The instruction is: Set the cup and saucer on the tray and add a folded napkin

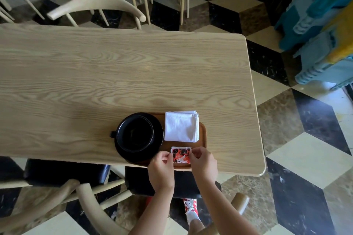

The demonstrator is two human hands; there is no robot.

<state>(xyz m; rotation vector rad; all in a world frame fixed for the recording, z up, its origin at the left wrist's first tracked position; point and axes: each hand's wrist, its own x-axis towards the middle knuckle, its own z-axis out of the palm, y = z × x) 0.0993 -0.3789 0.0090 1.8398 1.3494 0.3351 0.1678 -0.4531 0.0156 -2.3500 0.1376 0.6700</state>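
Observation:
A black cup (136,133) stands upright on a black saucer (158,145), which rests on the left part of a brown wooden tray (202,139) near the table's front edge. A folded white napkin (181,126) lies on the tray's far right part. At the tray's near edge, a small red, black and white packet (181,155) is pinched from both sides: my left hand (161,170) grips its left edge and my right hand (203,164) grips its right edge. The tray's left part is hidden under the saucer.
The light wooden table (95,74) runs left, with its right edge near the tray. Wooden chairs with black seats (65,173) stand at the near side, and more chairs (95,5) at the far side. A blue plastic stack (324,34) stands at the right.

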